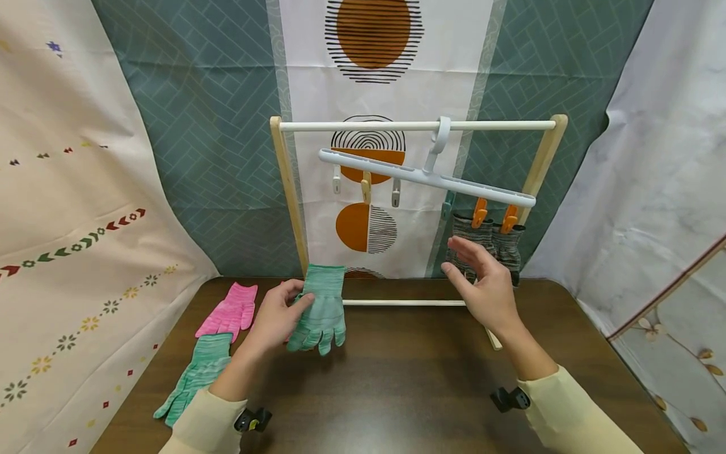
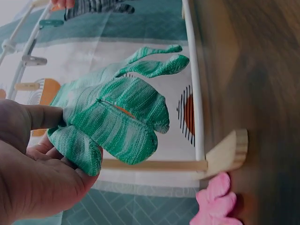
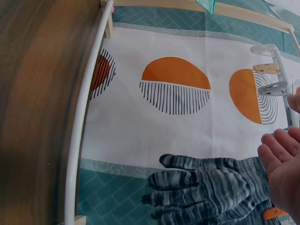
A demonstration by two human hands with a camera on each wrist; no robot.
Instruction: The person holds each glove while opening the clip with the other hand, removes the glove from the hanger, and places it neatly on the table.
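A green knit glove (image 1: 324, 309) hangs fingers down from my left hand (image 1: 283, 313), pinched between thumb and fingers near its side. In the left wrist view the same glove (image 2: 117, 117) fills the middle. My right hand (image 1: 482, 284) is raised with fingers extended and holds nothing, in front of dark grey knit gloves (image 1: 508, 249). Two orange clips (image 1: 479, 213) hold those gloves on a pale grey hanger (image 1: 425, 176). In the right wrist view the grey gloves (image 3: 211, 187) hang beside the right hand (image 3: 283, 164).
The hanger hooks over the white bar of a wooden-sided rack (image 1: 397, 126). A white clip (image 1: 337, 180), a yellowish clip (image 1: 366, 188), a grey clip (image 1: 396, 192) and a teal clip (image 1: 447, 205) hang from it. A pink glove (image 1: 229, 309) and another green glove (image 1: 198, 375) lie at the table's left.
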